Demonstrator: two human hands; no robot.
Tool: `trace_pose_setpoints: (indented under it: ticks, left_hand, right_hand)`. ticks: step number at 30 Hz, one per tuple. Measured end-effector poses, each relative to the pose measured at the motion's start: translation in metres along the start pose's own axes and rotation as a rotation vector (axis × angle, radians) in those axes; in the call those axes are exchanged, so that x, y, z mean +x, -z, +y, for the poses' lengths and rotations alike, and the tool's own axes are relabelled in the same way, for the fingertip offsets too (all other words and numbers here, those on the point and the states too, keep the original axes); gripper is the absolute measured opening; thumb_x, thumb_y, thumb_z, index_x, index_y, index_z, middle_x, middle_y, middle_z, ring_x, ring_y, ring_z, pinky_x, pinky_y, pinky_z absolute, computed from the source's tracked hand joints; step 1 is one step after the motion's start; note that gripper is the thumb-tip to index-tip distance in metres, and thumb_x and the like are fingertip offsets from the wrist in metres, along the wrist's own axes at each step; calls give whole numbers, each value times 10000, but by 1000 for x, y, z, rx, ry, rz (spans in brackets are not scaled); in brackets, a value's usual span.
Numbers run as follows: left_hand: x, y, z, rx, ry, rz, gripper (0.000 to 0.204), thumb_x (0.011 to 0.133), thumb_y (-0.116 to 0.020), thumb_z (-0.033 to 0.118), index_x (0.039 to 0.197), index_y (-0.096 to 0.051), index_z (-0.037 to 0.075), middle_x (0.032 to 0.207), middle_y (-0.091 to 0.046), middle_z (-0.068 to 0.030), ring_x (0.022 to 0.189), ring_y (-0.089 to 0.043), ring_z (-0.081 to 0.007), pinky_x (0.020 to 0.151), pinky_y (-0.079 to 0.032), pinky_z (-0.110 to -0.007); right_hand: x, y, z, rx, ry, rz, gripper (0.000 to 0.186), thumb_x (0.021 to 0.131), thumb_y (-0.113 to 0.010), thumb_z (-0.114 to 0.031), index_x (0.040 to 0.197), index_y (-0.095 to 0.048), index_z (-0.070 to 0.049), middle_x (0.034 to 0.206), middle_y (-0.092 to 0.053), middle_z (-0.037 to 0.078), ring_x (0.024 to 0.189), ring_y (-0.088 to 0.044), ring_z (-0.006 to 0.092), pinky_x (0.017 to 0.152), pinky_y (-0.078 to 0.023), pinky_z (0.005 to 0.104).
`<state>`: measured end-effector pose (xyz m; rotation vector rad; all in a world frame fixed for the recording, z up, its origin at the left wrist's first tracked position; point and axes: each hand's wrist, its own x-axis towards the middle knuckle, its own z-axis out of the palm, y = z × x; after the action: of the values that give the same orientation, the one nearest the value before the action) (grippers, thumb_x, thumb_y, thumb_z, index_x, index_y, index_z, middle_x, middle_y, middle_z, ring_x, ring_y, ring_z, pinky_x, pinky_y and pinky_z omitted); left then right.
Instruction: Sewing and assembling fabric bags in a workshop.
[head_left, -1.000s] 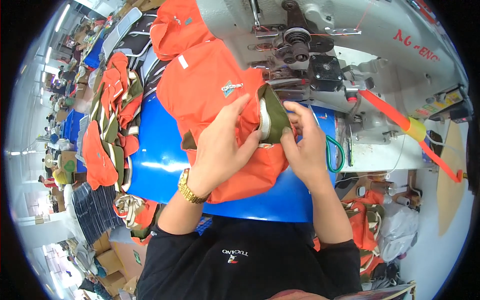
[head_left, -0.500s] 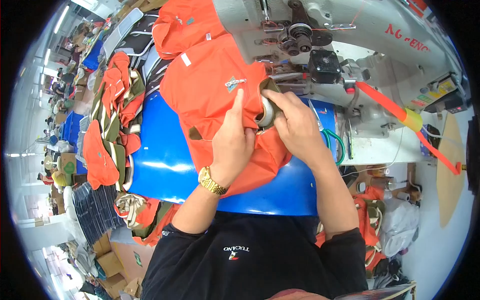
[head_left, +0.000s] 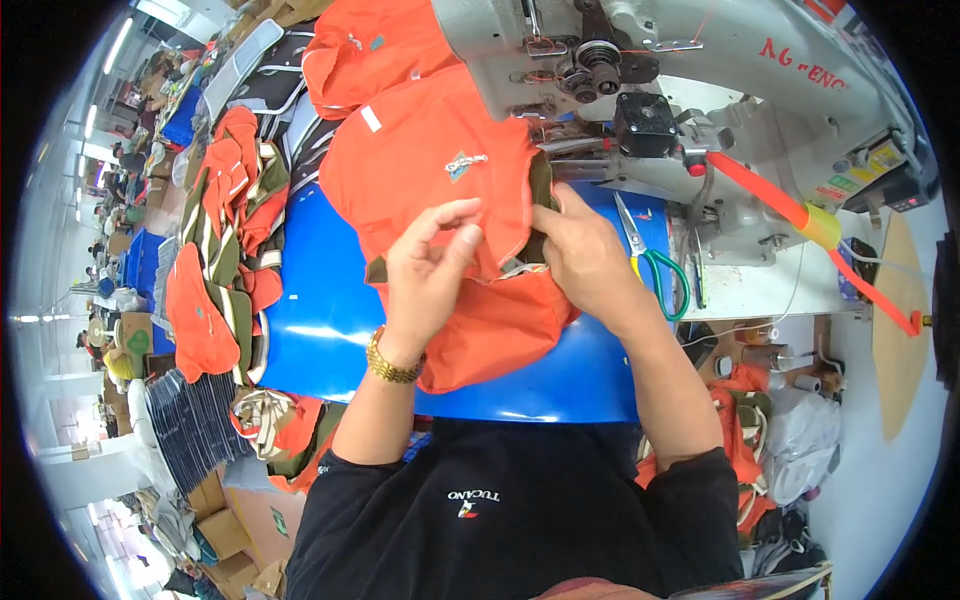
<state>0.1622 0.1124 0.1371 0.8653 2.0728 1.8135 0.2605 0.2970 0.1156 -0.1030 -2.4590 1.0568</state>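
Observation:
An orange fabric bag (head_left: 420, 150) with an olive lining (head_left: 541, 180) lies across the blue work surface in front of me. It has a white tag and a small teal patch with a silvery-white pull on its face. My right hand (head_left: 595, 260) grips the bag's edge by the opening, its fingertips partly hidden in the folds. Over the bag's lower middle is my left hand (head_left: 425, 275), open, thumb and forefinger curved apart with nothing between them. Green-handled scissors (head_left: 655, 270) lie just right of my right hand.
A large grey sewing machine (head_left: 720, 50) stands at the far right, with an orange strap (head_left: 755, 185) running from it. Another orange piece (head_left: 380, 45) lies behind the bag. Orange and olive pieces (head_left: 205, 310) are heaped at the left, above a dark stack (head_left: 195, 425).
My left hand has come off the bag's face, moving left and lifting, its fingers now curled apart. The opening beside my right hand has narrowed, and the pale inner rim is mostly covered.

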Motion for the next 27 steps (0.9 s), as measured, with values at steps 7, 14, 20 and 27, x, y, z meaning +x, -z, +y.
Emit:
trace_pose_setpoints:
  ticks: [7,14,20,27]
  left_hand:
    - [-3,-24,2,612,-508,-9,734,795,-780,9,1472,-499,-9,1415,-585,-205,1298,-563,-387,1082,-479,-454]
    - [6,-26,-9,569,-442,-15,537,782,-601,-107,1306,-647,2,1239,-677,-196,1161,-639,-392,1023,-520,-448]
    - [2,-14,-1,709,-724,-125,343,792,-698,-52,1123,-739,22,1084,-715,-103,996,-688,-301,816,-576,-375]
    - [5,-10,-3,709,-724,-266,389,762,-713,-98,1122,-757,44,1040,-701,-90,943,-664,-286,804,-544,-389]
  right_hand:
    - [0,10,-21,100,-19,170,239,904,-736,-159,1113,-734,-43,1053,-644,185,905,-670,385,776,-545,463]
    - [-21,18,-41,-272,-171,8,341,916,-740,-326,785,-724,-11,882,-635,152,824,-662,348,711,-528,488]
    - [-83,31,-60,-100,-127,-123,356,858,-814,-371,877,-694,-37,905,-570,113,882,-625,327,721,-511,439]
    - [-122,5,-49,333,-320,183,327,847,-869,-291,846,-685,-21,926,-667,128,788,-667,279,683,-525,361]
